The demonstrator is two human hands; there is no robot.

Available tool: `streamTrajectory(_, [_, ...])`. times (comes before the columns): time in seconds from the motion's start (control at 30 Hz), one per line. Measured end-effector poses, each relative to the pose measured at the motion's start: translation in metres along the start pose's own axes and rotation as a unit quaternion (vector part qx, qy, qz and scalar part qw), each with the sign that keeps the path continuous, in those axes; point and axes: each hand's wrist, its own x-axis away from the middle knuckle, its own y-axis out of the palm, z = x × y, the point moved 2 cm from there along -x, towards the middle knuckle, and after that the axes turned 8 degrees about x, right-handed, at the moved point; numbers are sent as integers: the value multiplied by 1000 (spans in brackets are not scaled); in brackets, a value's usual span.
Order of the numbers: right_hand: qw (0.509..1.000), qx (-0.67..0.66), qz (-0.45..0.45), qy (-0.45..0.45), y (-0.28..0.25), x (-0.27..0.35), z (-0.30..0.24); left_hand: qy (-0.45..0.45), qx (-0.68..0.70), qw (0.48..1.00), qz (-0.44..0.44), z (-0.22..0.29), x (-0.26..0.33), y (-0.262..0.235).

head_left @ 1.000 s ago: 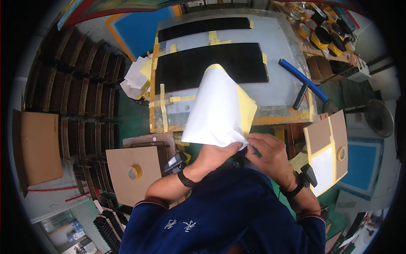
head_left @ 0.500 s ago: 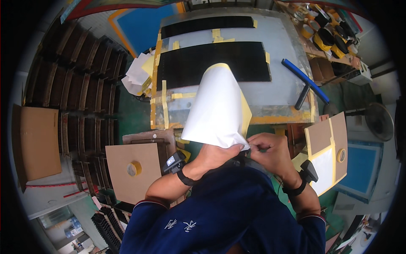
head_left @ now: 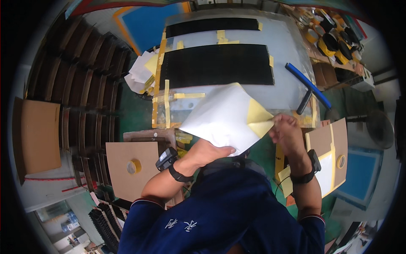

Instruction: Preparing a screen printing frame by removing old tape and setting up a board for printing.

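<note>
A white sheet (head_left: 218,118) with a yellow layer (head_left: 259,113) showing along its right side spreads out in front of my body, over the table's near edge. My left hand (head_left: 205,154) grips its lower edge, thumb on top and fingers hidden beneath. At the sheet's right corner, my right hand (head_left: 288,133) is closed in a pinch on the yellow layer, slightly blurred. Beyond the sheet, a wide black panel (head_left: 215,65) and a narrower black strip (head_left: 211,28) lie on the table (head_left: 281,42), with yellow tape pieces around them.
A blue-edged squeegee (head_left: 311,89) rests at the table's right. Tape rolls lie on the brown board (head_left: 118,180) at left and the taped board (head_left: 341,139) at right. Dark racks (head_left: 80,72) stand left; a cluttered shelf (head_left: 315,55) is far right, with a fan (head_left: 379,127) nearer.
The sheet, rolled like a cone before, has opened out flatter. My right hand has moved right and up, away from my left hand, drawing the yellow corner outward.
</note>
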Motion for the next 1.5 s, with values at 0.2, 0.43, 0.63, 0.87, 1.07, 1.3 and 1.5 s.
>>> streamTrajectory(0.2, [988,-129,14,82,2,-78,-16,-78,80,993,45,11,28,-44])
streamTrajectory(0.43, [990,-123,-50,47,63,-209,-48,-17,-2,989,149,27,117,-122])
streamTrajectory(0.63, [984,86,-113,-107,256,-299,-68,73,149,934,316,27,208,-212])
streamTrajectory(0.87, [628,604,-77,-485,500,-419,-8,160,156,886,407,19,230,-272])
streamTrajectory(1.07, [451,792,-147,-384,586,-525,141,155,125,866,458,-6,234,-304])
streamTrajectory(1.3, [335,818,-285,-371,542,-628,216,70,84,898,425,-8,209,-356])
streamTrajectory(1.5, [681,487,-523,162,556,-388,93,104,74,928,351,33,176,-350])
